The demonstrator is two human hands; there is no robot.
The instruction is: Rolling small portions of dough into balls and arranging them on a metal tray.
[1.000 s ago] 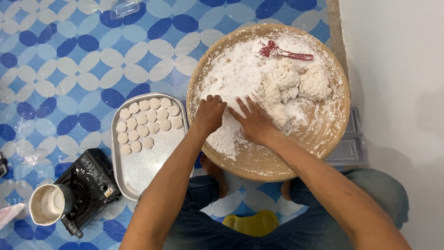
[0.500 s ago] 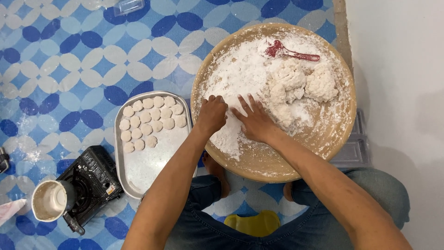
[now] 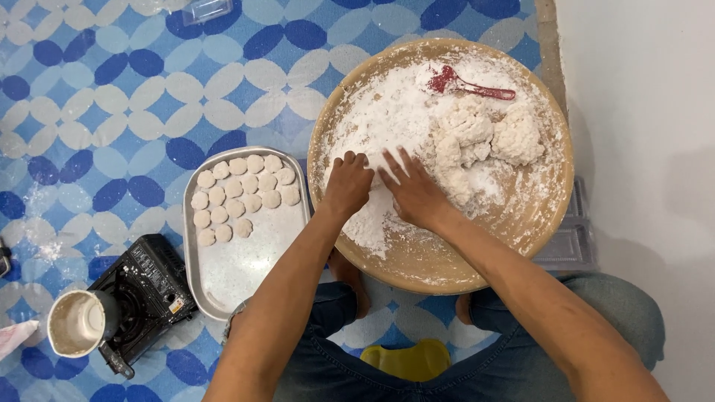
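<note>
Two hands in floured round tray [image 3: 328,149]: left hand [image 3: 346,182] curled, contents not visible; right hand [image 3: 413,190] flat, fingers spread on flour. Dough lump [image 3: 484,138] just right; metal tray [image 3: 246,268] of discs left.

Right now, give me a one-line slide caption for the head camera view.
Both hands, left hand and right hand, press into flour on a round wooden board beside a tray of dough discs.

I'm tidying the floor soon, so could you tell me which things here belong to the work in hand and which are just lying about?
In use:
left hand, curled, and right hand, flat, both on the flour
round board
dough lumps
red scoop
tray with dough discs

Lying about:
black stove
pot
yellow stool
clear tub
</note>
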